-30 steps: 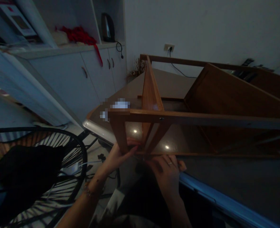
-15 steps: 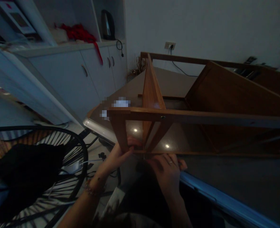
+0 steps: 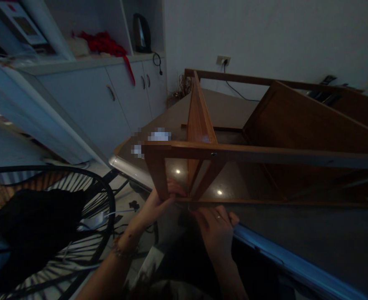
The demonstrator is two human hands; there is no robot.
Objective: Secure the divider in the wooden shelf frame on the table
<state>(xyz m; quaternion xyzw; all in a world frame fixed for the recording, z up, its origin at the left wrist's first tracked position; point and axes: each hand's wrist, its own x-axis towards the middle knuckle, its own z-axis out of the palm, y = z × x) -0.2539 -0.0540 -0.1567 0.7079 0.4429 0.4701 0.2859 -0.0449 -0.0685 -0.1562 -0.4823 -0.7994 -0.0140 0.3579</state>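
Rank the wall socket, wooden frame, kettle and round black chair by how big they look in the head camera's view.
Largest to smallest:
1. wooden frame
2. round black chair, partly out of the picture
3. kettle
4. wall socket

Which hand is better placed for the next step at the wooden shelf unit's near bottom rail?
Probably the right hand: it sits just outside the bottom rail, while the left hand seems occupied, gripping that rail's end.

One wooden frame [image 3: 249, 156]; left of it, one chair [image 3: 111, 200], one kettle [image 3: 142, 34], three door handles [image 3: 111, 92]; behind it, one outlet [image 3: 220, 60].
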